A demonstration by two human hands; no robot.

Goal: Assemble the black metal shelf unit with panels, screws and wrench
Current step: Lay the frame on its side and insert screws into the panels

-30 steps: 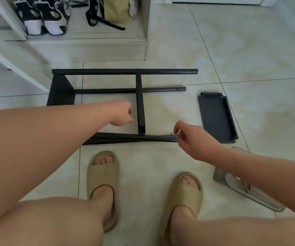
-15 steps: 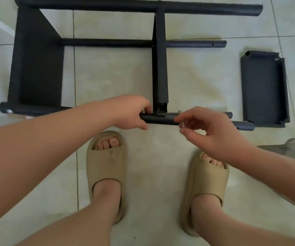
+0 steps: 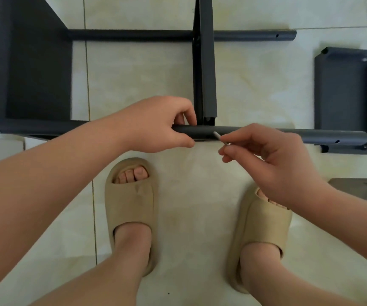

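Cut off at top edge: middle panel (image 3: 208, 62) and left panel (image 3: 34, 62). Hidden under left hand (image 3: 156, 124): part of near tube (image 3: 266, 132). Buried in right hand (image 3: 273, 164): lower end of silver tool (image 3: 219, 136). Cropped at right edge: grey object (image 3: 354, 186).
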